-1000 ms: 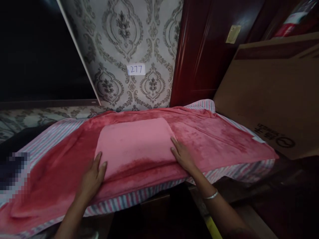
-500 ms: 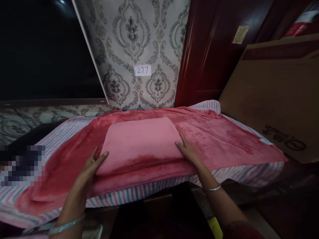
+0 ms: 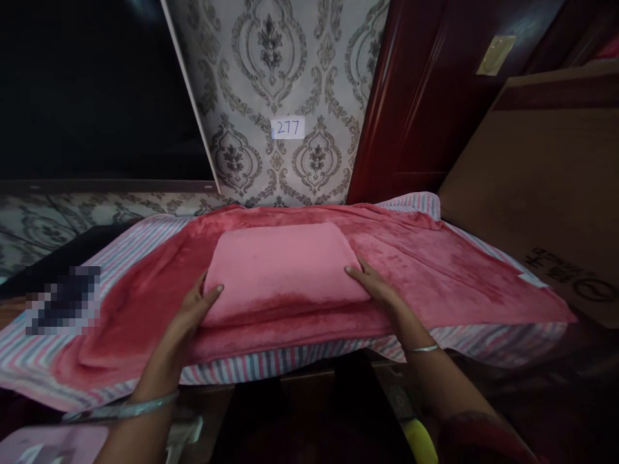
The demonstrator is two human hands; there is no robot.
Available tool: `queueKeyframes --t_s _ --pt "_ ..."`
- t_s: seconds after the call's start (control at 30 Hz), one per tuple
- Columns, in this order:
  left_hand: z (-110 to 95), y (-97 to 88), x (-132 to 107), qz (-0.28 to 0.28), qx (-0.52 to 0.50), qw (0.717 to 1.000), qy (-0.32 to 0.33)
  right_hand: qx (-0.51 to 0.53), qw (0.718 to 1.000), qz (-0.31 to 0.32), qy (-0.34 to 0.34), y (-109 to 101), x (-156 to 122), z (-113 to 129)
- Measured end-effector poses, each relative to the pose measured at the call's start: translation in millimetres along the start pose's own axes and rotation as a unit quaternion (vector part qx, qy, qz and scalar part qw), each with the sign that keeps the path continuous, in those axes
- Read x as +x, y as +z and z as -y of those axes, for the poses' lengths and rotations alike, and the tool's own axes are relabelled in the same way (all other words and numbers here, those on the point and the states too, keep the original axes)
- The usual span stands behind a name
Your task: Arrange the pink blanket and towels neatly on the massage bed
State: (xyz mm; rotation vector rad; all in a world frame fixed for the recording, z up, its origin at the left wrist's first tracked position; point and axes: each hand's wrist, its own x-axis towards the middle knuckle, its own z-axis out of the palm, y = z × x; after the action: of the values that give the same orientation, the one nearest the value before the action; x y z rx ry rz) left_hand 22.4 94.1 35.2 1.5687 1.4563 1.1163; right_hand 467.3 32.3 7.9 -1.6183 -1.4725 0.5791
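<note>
Support beneath red blanket (image 3: 435, 270) hidden | cardboard box (image 3: 546, 174) cut off at right | left hand (image 3: 193, 310) and right hand (image 3: 376, 291) lay with fingers extended against sides of folded pink towel (image 3: 283, 264), gripping nothing

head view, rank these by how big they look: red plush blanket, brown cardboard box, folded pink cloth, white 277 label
1. spread red plush blanket
2. brown cardboard box, cropped by the frame, so unsure
3. folded pink plush cloth
4. white paper label reading 277
</note>
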Motion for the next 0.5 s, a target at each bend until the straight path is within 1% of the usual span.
queueKeyframes --t_s 0.03,0.1,0.17,0.3,0.33,0.37,0.4,0.43,0.47,0.5 --pt "0 1.4 1 -0.004 0.009 1.0 0.009 0.019 1.0 0.008 0.003 0 -1 0" --pt "0 3.3 2 -0.03 0.04 0.999 0.01 0.05 0.998 0.012 0.035 -2 -3 0" --pt "1 3.5 3 -0.039 0.063 0.997 0.013 0.041 0.998 -0.002 0.054 -2 -5 0" --pt "0 -2.9 0 0.006 0.077 0.997 0.024 0.02 0.998 -0.007 0.056 -4 -9 0" --pt "-2 -5.6 -2 0.012 0.085 0.996 0.018 0.006 0.998 -0.009 0.06 -5 -11 1" --pt "-5 -7.9 -5 0.006 0.106 0.994 0.008 -0.017 0.998 -0.018 0.061 -6 -13 3" --pt "-9 -9.4 -8 -0.015 0.141 0.99 0.001 -0.049 0.997 -0.036 0.055 -6 -15 7" --pt "-14 -9.2 -12 -0.048 0.187 0.981 0.004 -0.089 0.993 -0.06 0.039 -6 -17 12" --pt "-20 -6.8 -17 -0.084 0.236 0.968 0.023 -0.131 0.988 -0.083 0.012 -4 -20 20" --pt "-28 -1.7 -21 -0.111 0.28 0.952 0.06 -0.17 0.98 -0.1 -0.025 -1 -22 30"
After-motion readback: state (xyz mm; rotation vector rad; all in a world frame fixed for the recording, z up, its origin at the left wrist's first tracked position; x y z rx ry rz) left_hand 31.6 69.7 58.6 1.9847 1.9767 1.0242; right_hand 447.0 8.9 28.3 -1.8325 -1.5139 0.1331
